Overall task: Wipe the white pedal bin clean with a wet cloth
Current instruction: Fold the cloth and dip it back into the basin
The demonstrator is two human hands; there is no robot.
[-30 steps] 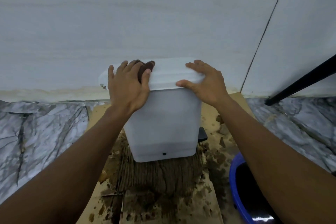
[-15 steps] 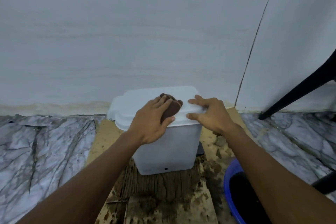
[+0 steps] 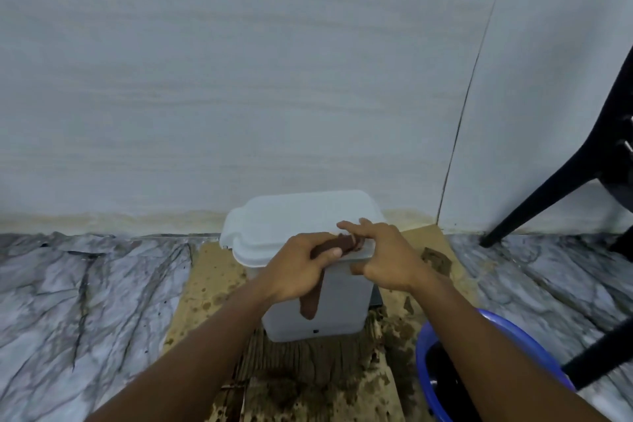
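The white pedal bin stands with its lid closed on wet, stained cardboard, close to the wall. My left hand grips a brown wet cloth at the lid's front edge, and a tail of the cloth hangs down the bin's front. My right hand is at the lid's front right corner. Its fingertips touch the cloth's upper end, and the rest of its fingers are stretched out.
A blue basin with dark water sits on the floor at the lower right. Black chair legs stand at the right. The cardboard sheet lies on a marble floor, and a pale wall rises directly behind the bin.
The view has pulled back and the bin sits lower in frame. My left hand slid the cloth rightward to the lid's front edge, where a tail now hangs. My right hand came to meet it.
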